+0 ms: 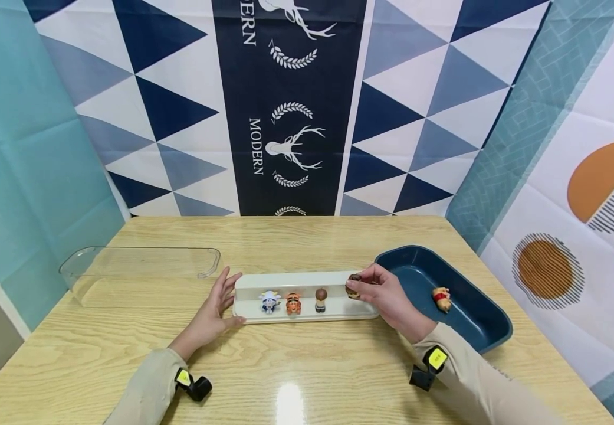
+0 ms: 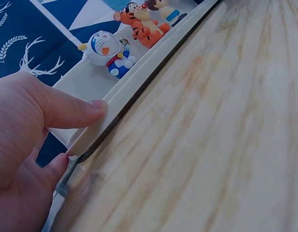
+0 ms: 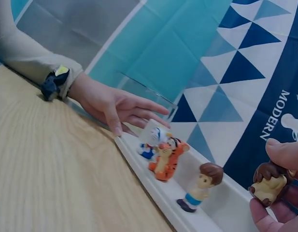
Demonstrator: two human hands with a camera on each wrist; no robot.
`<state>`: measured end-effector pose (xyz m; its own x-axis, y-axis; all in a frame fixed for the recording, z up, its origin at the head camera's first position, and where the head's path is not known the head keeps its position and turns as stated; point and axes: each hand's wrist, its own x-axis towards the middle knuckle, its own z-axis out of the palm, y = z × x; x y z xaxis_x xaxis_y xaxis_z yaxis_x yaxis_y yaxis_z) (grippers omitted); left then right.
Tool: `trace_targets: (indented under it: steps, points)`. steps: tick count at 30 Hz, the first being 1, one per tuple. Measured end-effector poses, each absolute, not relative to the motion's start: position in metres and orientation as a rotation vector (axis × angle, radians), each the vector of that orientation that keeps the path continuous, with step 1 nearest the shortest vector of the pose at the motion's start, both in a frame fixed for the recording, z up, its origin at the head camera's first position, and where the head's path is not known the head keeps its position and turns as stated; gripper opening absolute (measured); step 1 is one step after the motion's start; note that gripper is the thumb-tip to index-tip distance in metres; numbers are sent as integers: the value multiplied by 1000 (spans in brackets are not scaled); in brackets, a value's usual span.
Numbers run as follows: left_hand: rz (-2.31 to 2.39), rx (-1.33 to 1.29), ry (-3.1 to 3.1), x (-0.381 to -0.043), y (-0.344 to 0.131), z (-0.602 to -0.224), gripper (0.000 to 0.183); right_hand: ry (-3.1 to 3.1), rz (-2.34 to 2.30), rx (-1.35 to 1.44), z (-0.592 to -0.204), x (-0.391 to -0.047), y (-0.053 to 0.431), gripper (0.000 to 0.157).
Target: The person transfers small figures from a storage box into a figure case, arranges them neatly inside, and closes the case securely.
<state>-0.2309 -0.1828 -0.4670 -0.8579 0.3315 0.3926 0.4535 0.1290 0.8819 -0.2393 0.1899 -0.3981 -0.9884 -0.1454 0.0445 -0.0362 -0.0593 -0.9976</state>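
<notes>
A long white display stand [image 1: 307, 316] lies on the table with a Doraemon figurine [image 1: 270, 301], a Tigger figurine [image 1: 293, 304] and a brown-haired boy figurine [image 1: 320, 300] standing in a row. My left hand [image 1: 211, 313] is at its left end, fingers mostly straight. In the left wrist view the thumb [image 2: 81, 112] presses on the front rim. My right hand [image 1: 388, 295] pinches a brown and tan figurine [image 3: 270, 183] between thumb and fingers at the stand's right end. The fingers partly cover that figurine, and whether it touches the stand is hard to tell.
To the right stands a dark blue tray [image 1: 479, 310] with a small tan and red figurine [image 1: 442, 299] lying in it. A clear plastic cover [image 1: 142, 262] lies at the back left of the wooden table [image 1: 285, 366]. Patterned cloths hang behind and at the sides.
</notes>
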Motion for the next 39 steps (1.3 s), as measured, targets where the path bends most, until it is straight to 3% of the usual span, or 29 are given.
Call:
trace_targets:
  steps: [24,39]
  points:
    - [-1891,-784,-2281,-229,-180,-461,114,2322,-2171,-144,-426,-232,167,16]
    - [-1897,-779,-2281,-229,-181,-462,115,2096,-2322,-99,-433,-226,158,19]
